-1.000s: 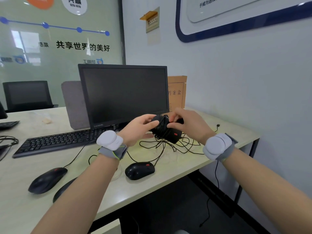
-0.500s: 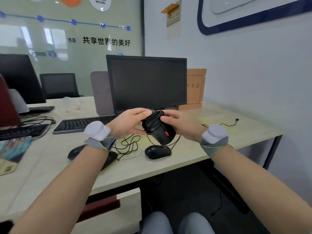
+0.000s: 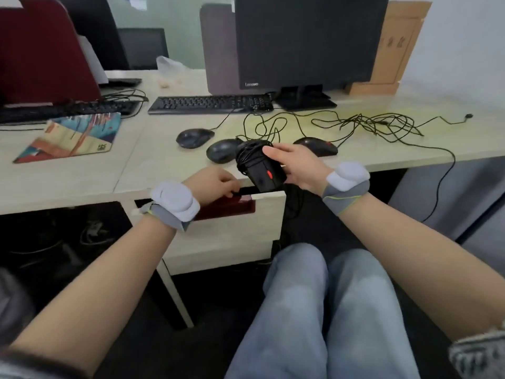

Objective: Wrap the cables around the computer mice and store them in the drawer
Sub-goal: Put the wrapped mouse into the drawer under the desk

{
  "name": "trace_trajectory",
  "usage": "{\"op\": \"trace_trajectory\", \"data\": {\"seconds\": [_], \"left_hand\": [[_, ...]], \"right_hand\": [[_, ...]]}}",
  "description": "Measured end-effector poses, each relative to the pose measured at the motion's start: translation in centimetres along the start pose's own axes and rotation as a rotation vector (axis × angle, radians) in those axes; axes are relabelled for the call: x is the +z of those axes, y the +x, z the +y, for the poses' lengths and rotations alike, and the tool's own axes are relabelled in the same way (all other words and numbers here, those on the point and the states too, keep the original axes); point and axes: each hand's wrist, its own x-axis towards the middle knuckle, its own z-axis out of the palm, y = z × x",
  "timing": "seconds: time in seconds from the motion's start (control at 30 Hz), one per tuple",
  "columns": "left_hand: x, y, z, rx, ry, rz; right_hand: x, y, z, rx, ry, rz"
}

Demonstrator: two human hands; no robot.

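Observation:
My right hand [image 3: 297, 166] grips a black mouse [image 3: 263, 170] with a red wheel, its cable wound around the body, just above the desk's front edge. My left hand [image 3: 213, 184] curls its fingers over the top edge of the drawer [image 3: 235, 231] under the desk; the drawer stands slightly open, showing a dark red inside. Three more black mice lie on the desk: one [image 3: 194, 137] at the left, one [image 3: 222, 150] beside the held mouse, one [image 3: 318, 146] behind my right hand. Their loose cables [image 3: 363, 124] tangle across the desk.
A Lenovo monitor [image 3: 306, 42] and black keyboard [image 3: 210, 104] stand behind the mice. A colourful mouse pad [image 3: 71, 136] lies at the left, a cardboard box [image 3: 393, 47] at the back right. My knees [image 3: 322, 296] are below the drawer.
The view has dropped towards the desk front. My left hand let go of the wrapped mouse and moved down to the drawer's edge. My right hand alone lowered the mouse to the desk edge.

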Motion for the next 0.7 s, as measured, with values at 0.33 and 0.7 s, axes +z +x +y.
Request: {"op": "trace_trajectory", "data": {"seconds": [0.33, 0.7], "left_hand": [[0.6, 0.6, 0.9, 0.127, 0.351, -0.207], [6.2, -4.3, 2.6, 0.045, -0.140, -1.071]], "right_hand": [[-0.1, -1.1, -0.5, 0.028, -0.059, 0.051], [1.1, -0.9, 0.7, 0.084, -0.036, -0.040]]}}
